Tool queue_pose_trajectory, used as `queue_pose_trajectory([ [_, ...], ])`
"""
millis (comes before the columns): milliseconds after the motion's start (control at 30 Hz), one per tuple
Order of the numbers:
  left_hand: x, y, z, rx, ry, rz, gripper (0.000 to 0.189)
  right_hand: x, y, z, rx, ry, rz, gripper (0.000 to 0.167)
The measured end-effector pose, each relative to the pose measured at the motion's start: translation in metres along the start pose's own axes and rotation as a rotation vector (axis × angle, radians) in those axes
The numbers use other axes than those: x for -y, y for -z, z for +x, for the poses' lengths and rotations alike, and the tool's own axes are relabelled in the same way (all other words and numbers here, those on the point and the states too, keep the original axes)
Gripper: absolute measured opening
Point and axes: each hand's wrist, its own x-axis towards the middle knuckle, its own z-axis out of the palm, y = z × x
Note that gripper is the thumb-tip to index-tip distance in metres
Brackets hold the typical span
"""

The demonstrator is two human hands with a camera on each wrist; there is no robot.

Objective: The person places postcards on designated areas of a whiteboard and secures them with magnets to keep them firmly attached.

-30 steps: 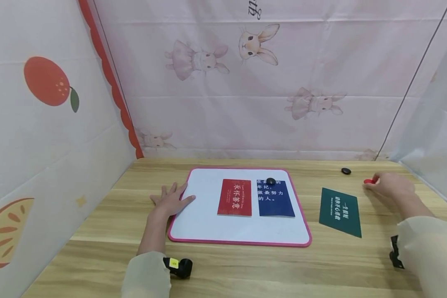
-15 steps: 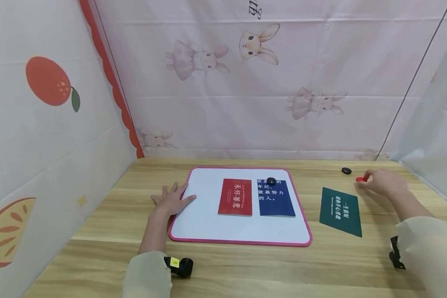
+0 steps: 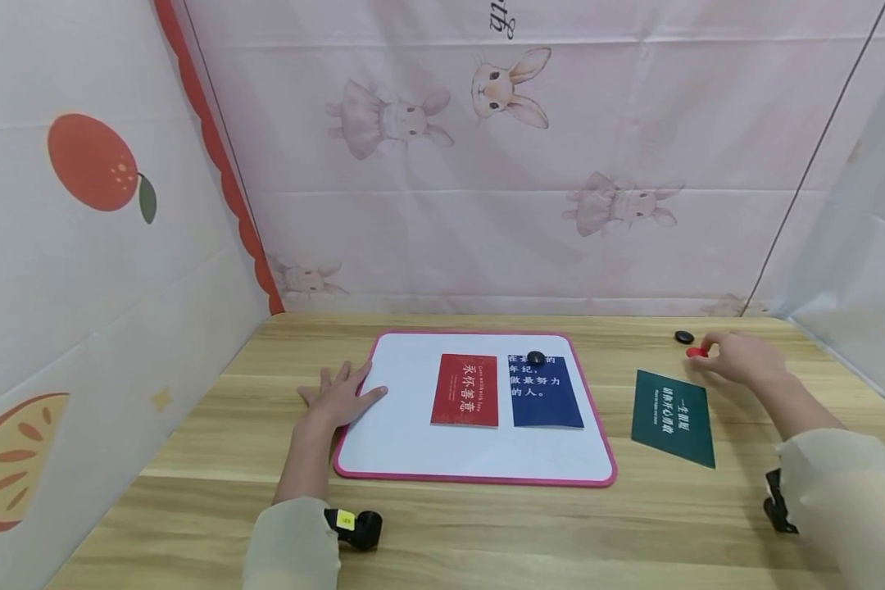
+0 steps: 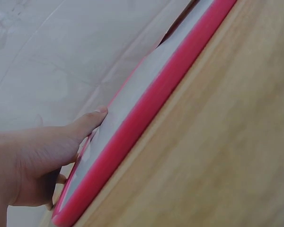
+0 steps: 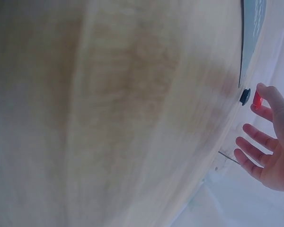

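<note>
In the head view my right hand (image 3: 748,357) pinches a red round magnet (image 3: 696,352) between thumb and index finger, just above a green card (image 3: 673,418). In the right wrist view the magnet (image 5: 257,100) is held at the fingertips while the other fingers are spread apart. My left hand (image 3: 338,399) rests on the left edge of a whiteboard (image 3: 406,455) with a pink rim, its thumb lying on the white surface. On the board lie a red card (image 3: 466,401) and a blue card (image 3: 549,410). A black magnet (image 3: 536,358) sits at the blue card's top edge.
Another black magnet (image 3: 683,337) lies on the wooden table (image 3: 487,533), just left of my right hand. Printed curtains (image 3: 428,246) enclose the back and both sides. A dark wrist camera (image 3: 361,528) is strapped by the left sleeve.
My right hand has moved left with the red magnet, coming closer to the black magnet on the table and the green card. The left hand and the board have stayed in place.
</note>
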Motion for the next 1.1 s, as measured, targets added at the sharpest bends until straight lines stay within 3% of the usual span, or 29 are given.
queue_pose_trajectory([
  [1100,0.0,0.0,0.0,0.002,0.007,0.008,0.074,0.041,0.003,0.009,-0.073,0.099,-0.023,0.046],
])
